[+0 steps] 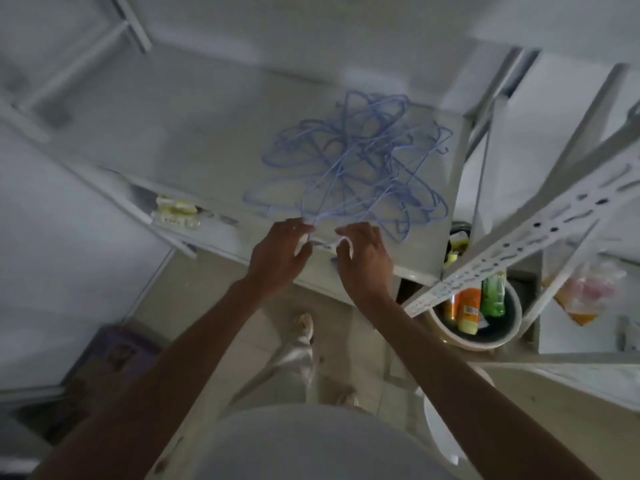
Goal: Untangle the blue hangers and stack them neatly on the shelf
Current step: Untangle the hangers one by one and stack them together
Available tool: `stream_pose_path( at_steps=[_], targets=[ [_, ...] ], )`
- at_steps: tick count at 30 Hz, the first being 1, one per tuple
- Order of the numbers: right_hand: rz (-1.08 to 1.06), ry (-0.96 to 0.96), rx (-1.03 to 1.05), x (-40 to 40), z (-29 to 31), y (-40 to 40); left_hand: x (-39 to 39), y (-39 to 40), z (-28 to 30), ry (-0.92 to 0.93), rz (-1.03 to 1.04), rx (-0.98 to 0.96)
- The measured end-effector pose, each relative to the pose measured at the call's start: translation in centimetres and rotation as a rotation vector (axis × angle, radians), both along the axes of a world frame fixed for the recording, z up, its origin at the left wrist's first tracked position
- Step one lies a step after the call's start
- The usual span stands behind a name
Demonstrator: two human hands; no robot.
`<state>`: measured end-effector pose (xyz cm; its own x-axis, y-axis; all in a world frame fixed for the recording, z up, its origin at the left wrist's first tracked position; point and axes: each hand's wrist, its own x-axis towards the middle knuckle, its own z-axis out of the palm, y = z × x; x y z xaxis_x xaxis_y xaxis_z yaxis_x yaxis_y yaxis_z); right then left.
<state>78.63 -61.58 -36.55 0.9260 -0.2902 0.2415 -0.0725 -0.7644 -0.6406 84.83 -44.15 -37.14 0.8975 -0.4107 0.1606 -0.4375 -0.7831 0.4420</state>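
A tangled heap of thin blue hangers [356, 161] lies on the white shelf [194, 133], spread toward its right end. Both hands are at the shelf's near edge, just below the heap. My left hand [278, 254] pinches a pale hanger wire [323, 242] at its left end. My right hand [363, 258] curls its fingers around the same wire's right end. The wire runs between the two hands and joins the heap's nearest loops. The image is blurred, so finer finger contact is unclear.
A white perforated metal post [519, 244] slants across the right. Below it stands a bucket [481, 337] with bottles. Yellow packets [175, 211] sit on a lower shelf at left. The tiled floor and my feet show beneath.
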Motion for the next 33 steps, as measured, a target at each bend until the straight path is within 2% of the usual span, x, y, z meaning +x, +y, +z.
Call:
stream_pose_path(
  at_steps=[3, 9, 18, 22, 25, 33],
  targets=[
    [0.037, 0.076, -0.099, -2.4, -0.3, -0.3, -3.8, 2.3, -0.3, 0.132, -0.014, 0.089],
    [0.066, 0.212, -0.159, -5.0, 0.4, 0.1, -6.2, 4.4, 0.8, 0.126, -0.046, 0.062],
    [-0.073, 0.31, -0.131, -8.0, 2.7, 4.3, -7.9, 9.4, 3.2, 0.084, -0.162, -0.041],
    [-0.121, 0.299, -0.187, -8.8, 3.4, 6.4, -6.3, 12.5, 4.0, 0.042, -0.177, -0.103],
    [-0.142, 0.309, -0.215, -9.0, 3.7, 7.7, -4.8, 13.3, 4.7, 0.074, -0.171, -0.067],
    [-0.17, 0.275, -0.176, -3.9, 1.8, 6.1, 1.9, 9.3, 4.5, 0.026, -0.319, -0.053]
  ],
)
